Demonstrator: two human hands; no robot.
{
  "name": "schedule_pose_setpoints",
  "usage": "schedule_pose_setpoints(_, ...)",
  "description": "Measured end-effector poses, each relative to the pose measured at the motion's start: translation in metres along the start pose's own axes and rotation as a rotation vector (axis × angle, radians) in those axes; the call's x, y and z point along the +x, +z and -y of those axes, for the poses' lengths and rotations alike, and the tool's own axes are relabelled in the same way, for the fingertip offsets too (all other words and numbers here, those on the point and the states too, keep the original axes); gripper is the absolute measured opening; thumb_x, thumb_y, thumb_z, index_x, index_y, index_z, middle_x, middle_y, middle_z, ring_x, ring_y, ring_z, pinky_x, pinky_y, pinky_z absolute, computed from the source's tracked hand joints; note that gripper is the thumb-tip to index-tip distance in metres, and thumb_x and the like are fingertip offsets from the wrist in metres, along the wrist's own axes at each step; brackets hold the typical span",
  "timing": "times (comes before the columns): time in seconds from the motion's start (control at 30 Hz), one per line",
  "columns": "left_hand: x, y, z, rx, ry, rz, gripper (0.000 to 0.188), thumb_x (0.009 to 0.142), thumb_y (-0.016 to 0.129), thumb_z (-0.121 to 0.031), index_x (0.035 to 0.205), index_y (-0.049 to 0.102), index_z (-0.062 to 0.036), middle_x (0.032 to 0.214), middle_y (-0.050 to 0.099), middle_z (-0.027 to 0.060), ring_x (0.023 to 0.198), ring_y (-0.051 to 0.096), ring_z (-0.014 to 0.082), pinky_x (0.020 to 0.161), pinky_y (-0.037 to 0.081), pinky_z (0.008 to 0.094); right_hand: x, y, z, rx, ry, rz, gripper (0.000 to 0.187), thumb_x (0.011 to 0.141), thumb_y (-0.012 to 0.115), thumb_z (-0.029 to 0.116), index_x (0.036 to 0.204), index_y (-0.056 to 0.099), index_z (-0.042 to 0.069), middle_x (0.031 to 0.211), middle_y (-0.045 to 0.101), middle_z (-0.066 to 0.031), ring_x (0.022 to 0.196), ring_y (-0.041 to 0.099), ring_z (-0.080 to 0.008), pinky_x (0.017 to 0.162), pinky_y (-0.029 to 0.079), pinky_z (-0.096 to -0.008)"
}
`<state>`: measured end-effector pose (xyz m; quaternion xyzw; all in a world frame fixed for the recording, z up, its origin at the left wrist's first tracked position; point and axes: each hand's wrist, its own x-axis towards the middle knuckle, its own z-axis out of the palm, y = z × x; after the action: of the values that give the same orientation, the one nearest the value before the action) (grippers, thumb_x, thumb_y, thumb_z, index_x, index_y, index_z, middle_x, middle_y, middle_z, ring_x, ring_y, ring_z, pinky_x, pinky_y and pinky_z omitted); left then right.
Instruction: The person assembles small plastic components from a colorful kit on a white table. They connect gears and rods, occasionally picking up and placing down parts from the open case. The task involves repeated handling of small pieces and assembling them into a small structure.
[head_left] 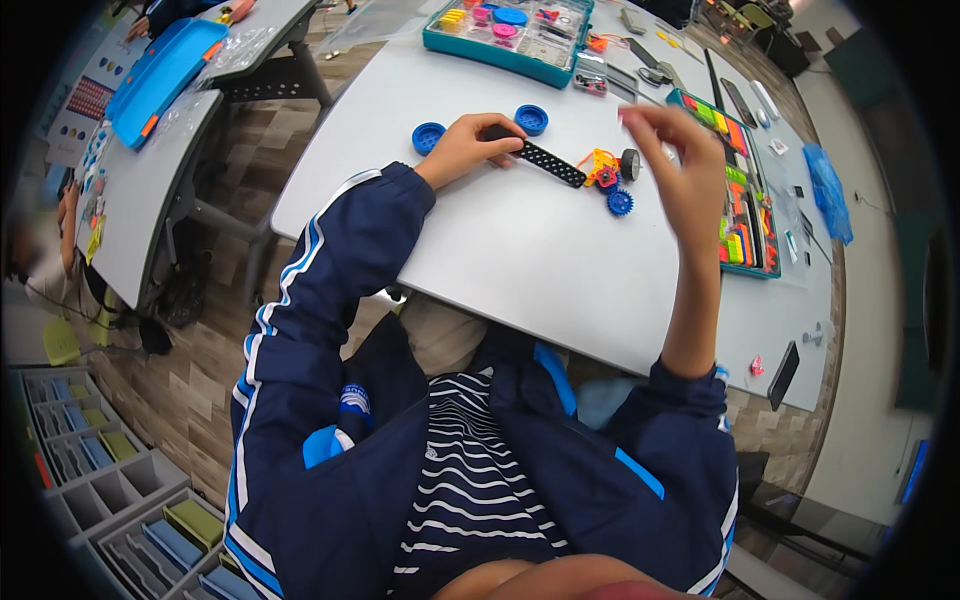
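Black perforated strip (548, 160) lies slantwise over the white table (480, 240), its upper-left end in the left hand (468, 148) and its other end pointing toward a small yellow and red assembly (602, 170). The left hand's thumb and fingers are closed around that end. The right hand (688, 170) is raised over the table on the far side of the assembly, its fingers curled inward with the tips near one another; whether they pinch something small, one cannot tell.

A grey-and-black wheel (629, 164) sits at the assembly's right, and a blue gear (620, 202) lies just below it. Two blue wheels (531, 120) rest near the left hand, one beyond it and one by its wrist.

Farther out, a teal-rimmed parts tray (540, 70) stands at the table's far edge, holding pink, blue and yellow pieces. Another parts box (748, 258), filled with orange, green and yellow pieces, lies beyond the right hand, with a crumpled blue plastic bag (826, 195) to its right.
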<state>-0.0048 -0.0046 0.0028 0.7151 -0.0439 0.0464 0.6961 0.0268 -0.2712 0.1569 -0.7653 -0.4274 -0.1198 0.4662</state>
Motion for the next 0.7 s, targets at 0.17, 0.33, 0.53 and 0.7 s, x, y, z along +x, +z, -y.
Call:
schedule_pose_setpoints(0.17,0.002,0.001,0.003,-0.007,-0.002,0.016,0.022,0.091,0.071,-0.010,0.110,0.068,0.0015,0.092,0.073,0.0090,0.076,0.070,0.0118,0.070,0.056,0.0239,0.075,0.012,-0.123,-0.111,0.214,0.034,0.023,0.085,0.075,0.026,0.097,0.079,0.007,0.087,0.076,-0.0072,0.079,0.068,-0.0141,0.074,0.052,-0.0280)
schedule_pose_setpoints(0.33,0.001,0.001,0.001,0.040,-0.024,0.011,0.021,0.088,0.072,-0.008,0.107,0.069,0.0007,0.087,0.072,0.0073,0.075,0.068,0.0115,0.070,0.055,0.0248,0.110,0.042,-0.226,-0.378,0.378,0.115,0.028,0.079,0.082,0.030,0.094,0.080,0.006,0.083,0.075,-0.0086,0.073,0.066,-0.0148,0.070,0.051,-0.0284)
schedule_pose_setpoints(0.53,0.001,0.001,-0.004,0.066,-0.068,0.034,0.022,0.090,0.072,-0.012,0.109,0.069,-0.0007,0.091,0.072,0.0069,0.077,0.068,0.0106,0.070,0.055,0.0246,0.129,0.067,-0.270,-0.405,0.414,0.115,0.028,0.074,0.082,0.031,0.089,0.081,0.008,0.086,0.076,-0.0124,0.078,0.073,-0.0236,0.075,0.056,-0.0347)
schedule_pose_setpoints(0.7,0.002,0.003,-0.005,0.010,-0.097,0.020,0.021,0.092,0.070,-0.012,0.110,0.068,-0.0003,0.091,0.072,0.0073,0.077,0.069,0.0113,0.068,0.055,0.0235,0.131,0.059,-0.268,-0.466,0.402,0.113,0.028,0.078,0.079,0.031,0.091,0.080,0.006,0.086,0.076,-0.0131,0.078,0.073,-0.0246,0.075,0.056,-0.0344)
